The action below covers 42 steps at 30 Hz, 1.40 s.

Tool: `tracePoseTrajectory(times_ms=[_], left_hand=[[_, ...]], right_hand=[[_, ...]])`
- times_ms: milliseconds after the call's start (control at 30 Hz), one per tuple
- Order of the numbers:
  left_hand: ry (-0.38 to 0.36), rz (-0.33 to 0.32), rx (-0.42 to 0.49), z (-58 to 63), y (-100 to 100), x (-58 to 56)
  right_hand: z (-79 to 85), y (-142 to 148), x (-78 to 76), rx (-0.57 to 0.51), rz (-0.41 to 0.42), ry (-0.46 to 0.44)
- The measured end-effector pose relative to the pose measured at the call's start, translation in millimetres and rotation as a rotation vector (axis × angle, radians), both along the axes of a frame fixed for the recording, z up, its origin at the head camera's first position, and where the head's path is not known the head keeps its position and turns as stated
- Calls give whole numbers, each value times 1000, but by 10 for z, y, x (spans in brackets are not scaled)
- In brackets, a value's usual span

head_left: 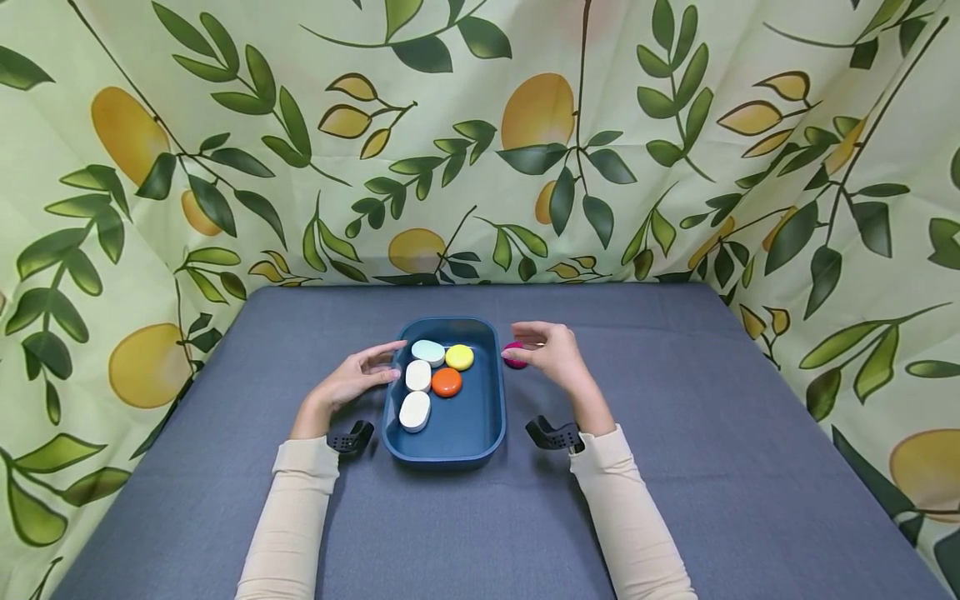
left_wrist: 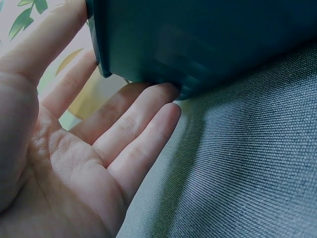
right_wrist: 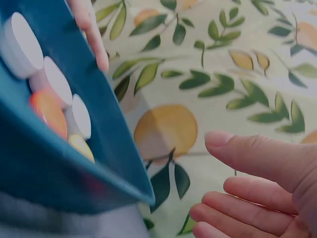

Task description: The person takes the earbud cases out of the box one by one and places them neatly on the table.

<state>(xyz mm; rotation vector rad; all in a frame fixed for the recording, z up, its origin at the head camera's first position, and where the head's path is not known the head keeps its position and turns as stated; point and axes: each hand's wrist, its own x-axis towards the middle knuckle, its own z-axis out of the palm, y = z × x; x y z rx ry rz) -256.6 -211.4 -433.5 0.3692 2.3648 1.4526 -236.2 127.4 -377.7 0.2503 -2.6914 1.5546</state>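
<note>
A blue rectangular tray [head_left: 480,442] holds a pale blue oval piece [head_left: 428,352], two white oval pieces [head_left: 415,412], a round yellow piece [head_left: 460,357] and a round orange piece [head_left: 447,382]. At its left side, my left hand [head_left: 358,379] touches the rim and outer wall with fairly straight fingers. The left wrist view shows its fingertips [left_wrist: 166,91] against the tray's underside. My right hand [head_left: 551,354] hovers just right of the tray, thumb and fingers apart. Beside the thumb is a round magenta piece [head_left: 514,357], partly hidden; the right wrist view shows nothing between the fingers.
A grey-blue cloth [head_left: 720,467] covers the table. Behind and at both sides hangs a curtain [head_left: 465,183] printed with leaves and fruit. Black bands [head_left: 553,433] sit on both wrists, close to the tray.
</note>
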Motion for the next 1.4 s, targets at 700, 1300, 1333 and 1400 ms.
tracePoseTrajectory(times_ms=[700,1300,1333,1400], left_hand=[[-3,3,8,2,2,-2],[-3,-2,26,0,14,-2],[-1,-5,24,2,14,1],[0,-6,27,6,10,4]], right_hand=[[-147,-693,229,77,364,-42],[-359,-1065,256,245,382,-172],[-365,-1074,251,246,383,-177],[-370,-1088,245,234,387,-198]])
